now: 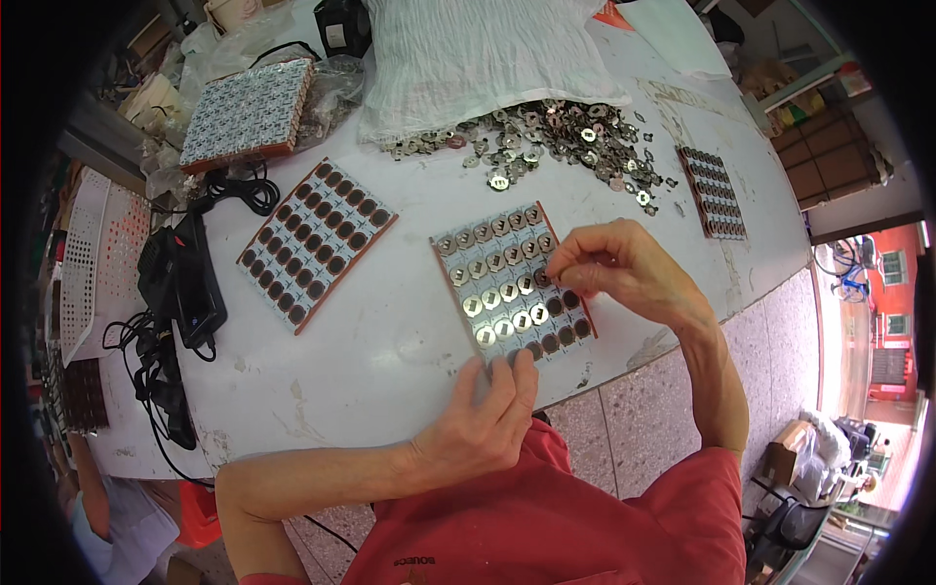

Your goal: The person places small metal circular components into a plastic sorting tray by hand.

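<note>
**A:** Which writing was in view around your hands?

**B:** Small dark lettering [414, 562] was on your red shirt [556, 517], on the body side of your left hand [485, 414]. A faded marking [690, 96] showed on the white table [341, 390], beyond your right hand [629, 273] and to its right.

**A:** Where did the panel [471, 252] lie, and how were your hands set?

**B:** It lay flat, just ahead of your left hand, whose fingertips, slightly apart, touched its near edge. Your right thumb and fingers were drawn close together over its right side; whether they were clamped on a piece could not be determined. Silver discs [522, 320] covered many positions; dark circles [550, 342] showed below your right fingertips.

**A:** Which containers were present?

**B:** A white sack [478, 68] lay beyond both hands, with loose metal pieces [570, 136] heaped along its near edge. A perforated white basket [90, 258] stood well left of your left hand; its contents could not be made out.
</note>
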Demonstrator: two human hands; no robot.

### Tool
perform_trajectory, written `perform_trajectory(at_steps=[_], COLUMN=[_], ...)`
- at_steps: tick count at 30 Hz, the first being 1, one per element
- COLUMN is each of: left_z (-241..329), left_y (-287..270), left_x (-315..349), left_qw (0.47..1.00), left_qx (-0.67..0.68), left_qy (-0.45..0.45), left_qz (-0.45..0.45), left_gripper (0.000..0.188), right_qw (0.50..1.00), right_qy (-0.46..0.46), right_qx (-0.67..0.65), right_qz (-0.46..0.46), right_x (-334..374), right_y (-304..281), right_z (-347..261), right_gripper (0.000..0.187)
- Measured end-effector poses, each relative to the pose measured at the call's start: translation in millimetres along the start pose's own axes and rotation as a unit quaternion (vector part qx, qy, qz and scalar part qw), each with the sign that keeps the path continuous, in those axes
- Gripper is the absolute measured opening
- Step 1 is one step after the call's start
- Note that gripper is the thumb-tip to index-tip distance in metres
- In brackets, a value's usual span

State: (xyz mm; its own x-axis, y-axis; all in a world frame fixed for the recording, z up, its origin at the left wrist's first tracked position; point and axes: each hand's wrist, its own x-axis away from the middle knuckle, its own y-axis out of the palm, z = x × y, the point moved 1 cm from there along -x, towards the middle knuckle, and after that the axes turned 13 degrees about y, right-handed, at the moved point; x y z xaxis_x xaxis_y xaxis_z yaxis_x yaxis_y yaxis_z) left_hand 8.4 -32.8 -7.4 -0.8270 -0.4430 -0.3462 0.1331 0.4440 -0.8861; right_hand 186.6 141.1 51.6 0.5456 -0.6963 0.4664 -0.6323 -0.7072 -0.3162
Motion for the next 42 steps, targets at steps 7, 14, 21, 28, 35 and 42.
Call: perform_trajectory(at_steps=[7,14,21,28,35,42], left_z=[-1,-2,-3,-2,-1,-1], left_y=[-2,-2,-3,-3,-3,-3], left_x=[-2,-2,-2,-1,-2,-2], left_qw=[0.998,0.999,0.999,0.998,0.998,0.998], left_qx=[0.046,0.043,0.045,0.056,0.053,0.046], left_qy=[-0.026,-0.025,-0.024,-0.027,-0.026,-0.024], left_qz=[-0.014,-0.01,-0.014,-0.021,-0.021,-0.025], left_gripper=[0.058,0.054,0.056,0.057,0.056,0.056], right_qw=[0.999,0.993,0.978,0.975,0.977,0.959], right_qy=[0.037,0.057,-0.018,-0.073,-0.066,-0.125], right_qx=[0.02,0.099,0.187,0.145,0.055,0.079], right_qz=[-0.011,-0.001,0.092,0.152,0.194,0.24], right_x=[11,10,12,22,26,24], right_y=[6,11,23,33,41,45], right_z=[23,11,12,19,30,30], right_gripper=[0.01,0.01,0.011,0.018,0.025,0.021])
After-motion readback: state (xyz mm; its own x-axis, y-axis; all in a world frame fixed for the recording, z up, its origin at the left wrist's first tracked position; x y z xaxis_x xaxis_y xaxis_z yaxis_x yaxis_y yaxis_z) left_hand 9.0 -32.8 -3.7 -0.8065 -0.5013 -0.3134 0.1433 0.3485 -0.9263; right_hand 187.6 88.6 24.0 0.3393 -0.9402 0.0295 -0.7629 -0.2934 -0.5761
